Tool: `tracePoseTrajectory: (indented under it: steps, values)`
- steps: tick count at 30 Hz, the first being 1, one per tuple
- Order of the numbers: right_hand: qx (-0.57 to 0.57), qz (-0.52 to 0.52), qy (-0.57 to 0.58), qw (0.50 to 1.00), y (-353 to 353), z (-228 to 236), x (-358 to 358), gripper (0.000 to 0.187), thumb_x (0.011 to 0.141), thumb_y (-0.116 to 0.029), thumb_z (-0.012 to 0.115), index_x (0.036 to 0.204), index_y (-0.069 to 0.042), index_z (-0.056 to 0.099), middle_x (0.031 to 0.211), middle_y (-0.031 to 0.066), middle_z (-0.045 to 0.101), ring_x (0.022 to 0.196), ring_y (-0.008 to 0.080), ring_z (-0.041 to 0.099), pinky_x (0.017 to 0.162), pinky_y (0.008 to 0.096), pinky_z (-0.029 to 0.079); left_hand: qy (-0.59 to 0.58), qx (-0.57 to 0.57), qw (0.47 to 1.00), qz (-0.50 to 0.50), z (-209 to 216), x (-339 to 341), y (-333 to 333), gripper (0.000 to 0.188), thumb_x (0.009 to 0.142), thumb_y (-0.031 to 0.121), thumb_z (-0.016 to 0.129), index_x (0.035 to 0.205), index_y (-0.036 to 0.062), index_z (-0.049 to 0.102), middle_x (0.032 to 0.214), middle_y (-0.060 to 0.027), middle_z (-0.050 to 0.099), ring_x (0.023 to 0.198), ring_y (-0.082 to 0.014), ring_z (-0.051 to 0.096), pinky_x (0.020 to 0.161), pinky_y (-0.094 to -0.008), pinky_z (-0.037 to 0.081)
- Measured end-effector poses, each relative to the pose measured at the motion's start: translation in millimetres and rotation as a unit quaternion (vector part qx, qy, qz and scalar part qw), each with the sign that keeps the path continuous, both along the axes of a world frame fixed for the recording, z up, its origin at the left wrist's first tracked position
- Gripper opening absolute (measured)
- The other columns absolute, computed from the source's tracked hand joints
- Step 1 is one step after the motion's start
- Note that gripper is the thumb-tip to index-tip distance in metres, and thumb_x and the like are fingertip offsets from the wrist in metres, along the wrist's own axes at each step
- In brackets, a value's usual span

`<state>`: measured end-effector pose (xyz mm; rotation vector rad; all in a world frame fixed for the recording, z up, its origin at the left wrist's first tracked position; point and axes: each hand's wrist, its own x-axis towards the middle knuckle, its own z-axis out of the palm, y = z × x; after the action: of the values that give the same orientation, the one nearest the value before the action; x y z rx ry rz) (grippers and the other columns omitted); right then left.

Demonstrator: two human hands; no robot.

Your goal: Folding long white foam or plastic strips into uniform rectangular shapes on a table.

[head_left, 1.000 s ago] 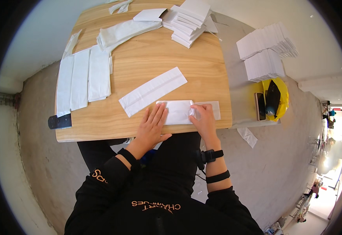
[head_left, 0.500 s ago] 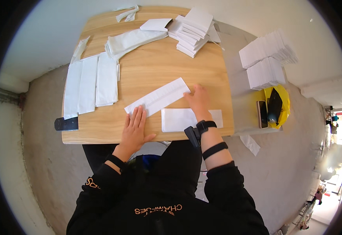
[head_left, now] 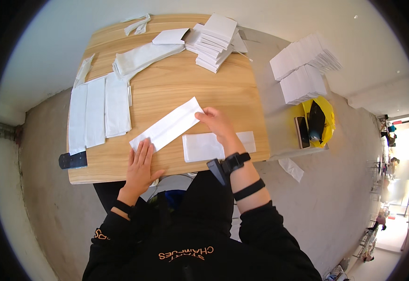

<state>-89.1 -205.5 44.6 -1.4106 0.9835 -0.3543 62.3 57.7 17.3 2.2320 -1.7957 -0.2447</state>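
A long white folded paper strip (head_left: 169, 124) lies slantwise on the wooden table, its right end farther from me than its left. My left hand (head_left: 140, 166) rests with fingers stretched out on the near left end of this strip. At the opposite end, my right hand (head_left: 217, 125) pinches the corner between thumb and fingers. Under my right wrist is a flat pile of similar white strips (head_left: 199, 147), partly hidden by the hand and forearm. Both wrists wear black bands, and a dark device sits on the right one.
White strips lie in rows (head_left: 95, 112) at the table's left, beside a dark flat object (head_left: 73, 160). More folded sheets (head_left: 148, 58) and stacked white packets (head_left: 216, 42) stand far back. Right of the table are paper stacks (head_left: 302, 84), a phone (head_left: 302, 132) and a yellow bag (head_left: 328, 124).
The whole view has shifted a little. The paper strip and both hands have moved slightly left over the table, and my right thumb now lies over the strip's corner.
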Motion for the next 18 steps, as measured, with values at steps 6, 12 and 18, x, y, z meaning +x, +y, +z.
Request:
tracePoseTrajectory:
  steps: [6,12,18]
  values:
    - [0.136,-0.067,-0.107,0.983,59,18,-5,0.024,0.084,-0.026,0.071,0.092,-0.005,0.064,0.08,0.0021,0.064,0.068,0.0055,0.052,0.058,0.02,0.035,0.026,-0.056,0.997,0.052,15,-1,6,0.049,0.082,0.025,0.067,0.122,0.001,0.053,0.14,-0.0172,0.043,0.134,-0.0345,0.035,0.109,-0.0495,0.026]
    - [0.074,-0.046,-0.127,0.988,85,19,-5,0.021,0.085,-0.022,0.07,0.09,-0.002,0.064,0.081,0.0014,0.063,0.073,0.0064,0.055,0.063,0.0197,0.039,0.302,-0.211,0.927,0.067,74,-32,-55,0.028,0.077,0.005,0.07,0.104,0.0033,0.061,0.108,-0.0149,0.061,0.101,-0.0321,0.059,0.086,-0.0358,0.048]
    - [0.068,-0.038,-0.16,0.984,100,37,-2,0.02,0.089,-0.019,0.066,0.096,0.0,0.064,0.088,0.0031,0.064,0.084,0.0089,0.057,0.077,0.023,0.045,0.348,-0.211,0.904,0.13,71,-44,-73,0.02,0.078,0.006,0.07,0.096,0.0007,0.062,0.09,-0.0106,0.067,0.085,-0.0223,0.065,0.077,-0.0301,0.05]
